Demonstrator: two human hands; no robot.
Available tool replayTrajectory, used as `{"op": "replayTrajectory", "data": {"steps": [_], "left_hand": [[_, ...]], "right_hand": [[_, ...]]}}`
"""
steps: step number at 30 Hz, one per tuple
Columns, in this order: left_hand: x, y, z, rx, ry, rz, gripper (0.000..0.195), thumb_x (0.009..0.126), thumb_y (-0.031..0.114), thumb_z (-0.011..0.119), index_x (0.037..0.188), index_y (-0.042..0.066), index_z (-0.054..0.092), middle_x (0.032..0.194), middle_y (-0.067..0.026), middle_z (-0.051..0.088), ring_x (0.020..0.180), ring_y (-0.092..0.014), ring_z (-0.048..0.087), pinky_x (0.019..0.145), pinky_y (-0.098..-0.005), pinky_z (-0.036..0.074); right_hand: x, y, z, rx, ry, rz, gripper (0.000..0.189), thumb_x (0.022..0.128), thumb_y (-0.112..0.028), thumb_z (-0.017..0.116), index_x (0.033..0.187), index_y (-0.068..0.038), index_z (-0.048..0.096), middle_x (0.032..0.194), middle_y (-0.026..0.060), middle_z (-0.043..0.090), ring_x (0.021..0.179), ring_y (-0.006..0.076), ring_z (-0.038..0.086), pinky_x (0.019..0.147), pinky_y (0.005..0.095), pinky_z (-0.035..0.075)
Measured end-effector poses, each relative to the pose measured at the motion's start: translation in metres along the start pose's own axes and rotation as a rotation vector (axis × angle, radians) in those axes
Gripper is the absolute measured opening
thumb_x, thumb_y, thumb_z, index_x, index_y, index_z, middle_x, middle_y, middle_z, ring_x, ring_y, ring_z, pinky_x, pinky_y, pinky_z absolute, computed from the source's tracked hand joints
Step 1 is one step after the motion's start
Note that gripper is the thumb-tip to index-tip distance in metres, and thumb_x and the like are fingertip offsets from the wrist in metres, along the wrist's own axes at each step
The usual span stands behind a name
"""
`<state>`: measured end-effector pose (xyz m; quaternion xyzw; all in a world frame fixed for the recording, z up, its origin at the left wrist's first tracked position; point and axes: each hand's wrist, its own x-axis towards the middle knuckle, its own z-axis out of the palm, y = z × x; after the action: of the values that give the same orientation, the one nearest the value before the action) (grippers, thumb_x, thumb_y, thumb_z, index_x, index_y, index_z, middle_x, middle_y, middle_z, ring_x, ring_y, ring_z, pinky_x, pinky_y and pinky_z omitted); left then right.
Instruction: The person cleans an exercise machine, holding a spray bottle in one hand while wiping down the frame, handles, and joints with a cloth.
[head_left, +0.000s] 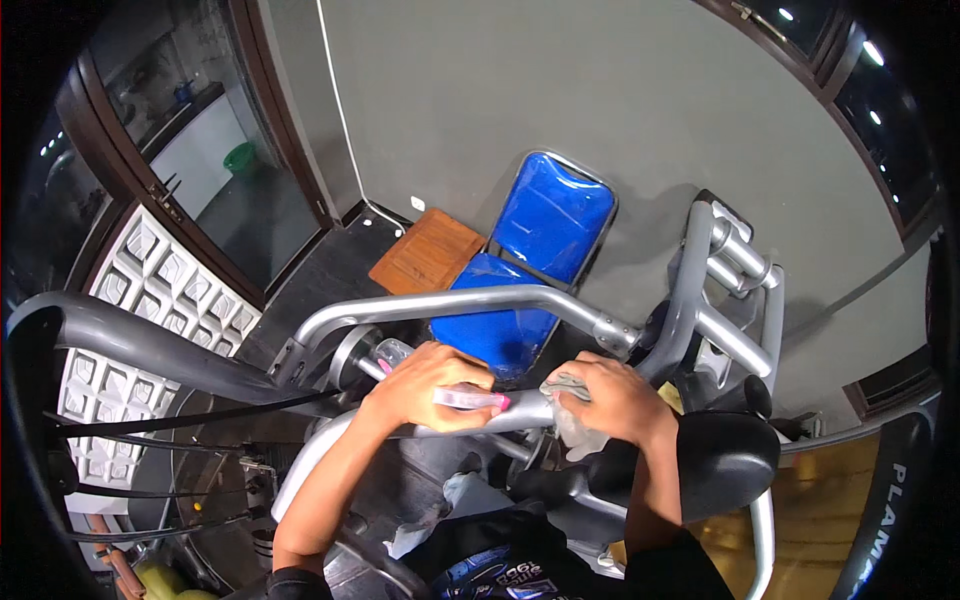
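My left hand (427, 379) grips a clear plastic spray bottle (459, 397) with a pink nozzle tip pointing right. Most of the bottle's body is hidden behind the hand. To the right, my right hand (622, 397) clutches a pale grey cloth (579, 441), which hangs down below the fingers. Between both hands runs a silver metal tube (529, 409) of a gym machine. The cloth lies against this tube near its right part. Just below my right forearm is a black padded cushion (727, 465).
A bent silver bar (450, 302) crosses in front of my hands. Beyond it stand a blue padded chair (555, 210) and a brown wooden stool (427, 251) by the grey wall. Black cables (195, 412) stretch across the left. An upright machine frame (694, 285) rises at right.
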<state>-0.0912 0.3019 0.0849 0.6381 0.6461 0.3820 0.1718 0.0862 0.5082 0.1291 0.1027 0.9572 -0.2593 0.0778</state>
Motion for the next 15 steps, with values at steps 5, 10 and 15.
{"op": "replayTrajectory", "data": {"steps": [5, 10, 15], "left_hand": [[0.008, -0.008, 0.013, 0.079, -0.052, 0.021, 0.03, 0.076, 0.026, 0.071, 0.065, 0.005, 0.054, 0.061, -0.0112, 0.054, 0.058, -0.034, 0.056, 0.051, -0.0423, 0.037], [0.017, -0.002, 0.013, 0.017, 0.018, 0.072, 0.029, 0.077, 0.027, 0.07, 0.067, 0.005, 0.055, 0.063, -0.012, 0.054, 0.058, -0.035, 0.054, 0.051, -0.0425, 0.036], [0.001, -0.026, 0.018, -0.029, 0.094, 0.028, 0.018, 0.077, 0.025, 0.075, 0.078, 0.009, 0.067, 0.073, -0.0086, 0.063, 0.069, -0.031, 0.06, 0.065, -0.0382, 0.043]], "right_hand": [[-0.028, -0.002, 0.005, 0.11, 0.138, -0.034, 0.022, 0.087, -0.023, 0.063, 0.107, -0.013, 0.067, 0.103, 0.007, 0.062, 0.099, 0.0315, 0.063, 0.085, 0.0422, 0.05], [-0.04, -0.024, 0.03, 0.094, 0.407, 0.06, 0.025, 0.083, -0.011, 0.065, 0.109, -0.011, 0.066, 0.103, 0.0097, 0.06, 0.09, 0.0341, 0.065, 0.077, 0.0414, 0.053], [-0.022, -0.048, 0.082, -0.03, 0.56, -0.103, 0.038, 0.079, -0.011, 0.071, 0.115, -0.014, 0.061, 0.111, 0.007, 0.056, 0.089, 0.0308, 0.066, 0.074, 0.0452, 0.056]]}}
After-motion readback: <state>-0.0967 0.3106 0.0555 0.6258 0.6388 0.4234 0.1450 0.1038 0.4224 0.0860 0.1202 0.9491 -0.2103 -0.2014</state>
